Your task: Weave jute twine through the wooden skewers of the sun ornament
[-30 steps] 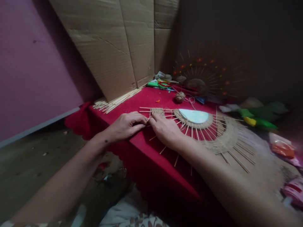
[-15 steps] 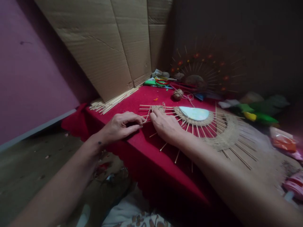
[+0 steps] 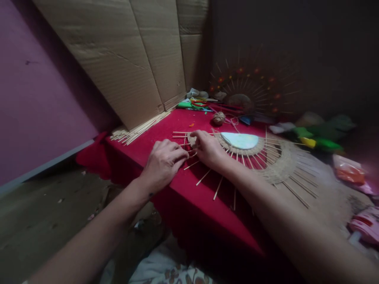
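My left hand (image 3: 166,161) is curling, fingers narrow, pinching at the thin wooden sticks (image 3: 185,145) on the near-left edge of the round sunburst frame of sticks and jute twine (image 3: 275,165); whether a strand is caught between the fingertips I cannot tell. My right hand (image 3: 209,148) is pressing down just beside it, fingers bent over the small patch of woven jute (image 3: 192,139), thumb touching the spokes. The frame is lying flat on the red cloth-covered surface (image 3: 166,134), its pale blue centre disc (image 3: 239,140) just right of my right hand. I'm judging this as mid-weave: the outer jute band is covering only part of the ring. The next pass is calling for threading over and under neighbouring sticks while keeping them from shifting. Further out: a loose bundle of bare sticks (image 3: 139,128) under the leaning cardboard sheet (image 3: 124,63), a jute twine ball (image 3: 219,117), a second, finished sunburst piece (image 3: 245,90) standing at the back.
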The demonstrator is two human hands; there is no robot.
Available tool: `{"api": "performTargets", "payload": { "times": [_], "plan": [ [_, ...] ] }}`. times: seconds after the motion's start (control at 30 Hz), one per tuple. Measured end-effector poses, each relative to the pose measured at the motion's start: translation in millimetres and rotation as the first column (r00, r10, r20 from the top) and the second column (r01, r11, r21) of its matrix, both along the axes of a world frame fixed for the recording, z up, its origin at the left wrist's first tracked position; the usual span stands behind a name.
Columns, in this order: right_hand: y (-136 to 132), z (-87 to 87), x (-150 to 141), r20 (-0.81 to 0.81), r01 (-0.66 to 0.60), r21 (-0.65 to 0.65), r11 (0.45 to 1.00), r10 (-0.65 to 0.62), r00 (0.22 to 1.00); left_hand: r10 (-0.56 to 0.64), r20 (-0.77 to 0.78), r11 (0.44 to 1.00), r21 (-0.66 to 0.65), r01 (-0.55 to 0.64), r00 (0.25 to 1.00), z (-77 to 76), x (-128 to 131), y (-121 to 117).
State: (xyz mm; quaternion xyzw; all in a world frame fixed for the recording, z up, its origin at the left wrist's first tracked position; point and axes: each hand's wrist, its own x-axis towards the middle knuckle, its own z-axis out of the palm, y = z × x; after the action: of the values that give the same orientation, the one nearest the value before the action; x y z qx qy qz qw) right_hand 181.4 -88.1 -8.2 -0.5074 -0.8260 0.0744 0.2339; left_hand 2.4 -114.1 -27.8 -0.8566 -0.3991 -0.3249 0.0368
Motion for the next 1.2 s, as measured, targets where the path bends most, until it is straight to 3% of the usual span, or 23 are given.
{"api": "performTargets", "payload": {
  "times": [0.1, 0.2, 0.33, 0.47, 0.57, 0.7, 0.83, 1.03, 1.2],
  "plan": [
    [3.1, 6.4, 7.7, -0.085, -0.041, -0.081, 0.996, 0.034, 0.996, -0.046, 0.047, 0.996, -0.068, 0.049, 0.998, 5.1, 13.0, 6.4],
    [6.7, 12.2, 14.8, -0.032, -0.064, -0.111, 0.992, 0.061, 0.998, -0.12, 0.122, 0.978, -0.154, 0.139, 0.985, 5.6, 24.7, 13.7],
    [11.9, 26.9, 30.3, 0.061, -0.034, -0.002, 0.999, 0.034, 0.998, -0.228, 0.187, 0.932, -0.243, 0.27, 0.956, 6.0, 30.5, 17.7],
    [6.9, 52.5, 53.1, -0.012, -0.02, 0.056, 0.998, 0.021, 1.0, -0.254, 0.235, 0.894, -0.314, 0.32, 0.938, 8.1, 26.8, 18.6],
    [-4.3, 68.2, 71.2, -0.069, 0.064, -0.163, 0.985, -0.076, 0.995, -0.186, 0.292, 0.889, -0.356, 0.288, 0.938, 8.2, 20.6, 21.3],
    [-19.5, 75.2, 94.0, -0.074, 0.13, -0.43, 0.894, -0.178, 0.981, -0.129, 0.249, 0.893, -0.392, 0.222, 0.96, 9.1, 11.6, 26.9],
    [-31.2, 71.5, 109.0, -0.002, 0.087, -0.546, 0.834, -0.106, 0.994, -0.202, 0.121, 0.913, -0.337, 0.232, 0.972, 9.3, 10.1, 31.3],
    [-48.0, 63.6, 104.6, 0.102, 0.005, -0.541, 0.841, 0.06, 0.993, -0.243, -0.053, 0.965, -0.117, 0.236, 0.969, 2.7, 20.8, 37.0],
    [-59.5, 65.8, 89.6, 0.024, -0.115, -0.583, 0.804, 0.159, 0.987, -0.353, 0.021, 0.932, -0.081, 0.354, 0.935, 1.6, 25.5, 36.3]
  ]
}}
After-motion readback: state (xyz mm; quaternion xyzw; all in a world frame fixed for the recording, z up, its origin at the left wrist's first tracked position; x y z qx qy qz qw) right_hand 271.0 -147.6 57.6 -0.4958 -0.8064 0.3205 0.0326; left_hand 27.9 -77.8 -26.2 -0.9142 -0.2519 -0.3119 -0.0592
